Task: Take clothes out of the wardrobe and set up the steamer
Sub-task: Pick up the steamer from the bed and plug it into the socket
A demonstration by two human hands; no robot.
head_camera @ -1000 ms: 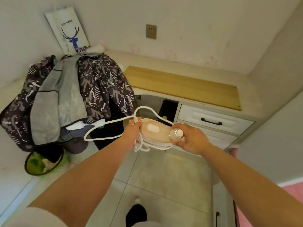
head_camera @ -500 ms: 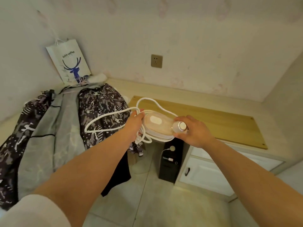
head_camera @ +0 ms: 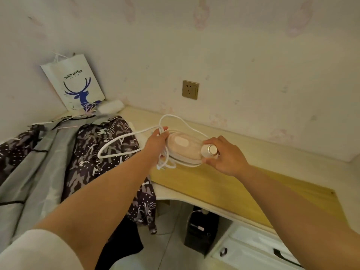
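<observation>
Both hands' fingers curled round smooth oval pink steamer [head_camera: 185,148] w/ looped white cord [head_camera: 118,142], above wood desk [head_camera: 229,184].

Pale patterned wall [head_camera: 253,55] with socket [head_camera: 190,89]; cream desk [head_camera: 272,158], perhaps wood-topped; tiled floor [head_camera: 167,250].

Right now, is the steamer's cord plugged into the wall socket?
No, the wall socket is empty and the white cord hangs looped from the left hand.
</observation>
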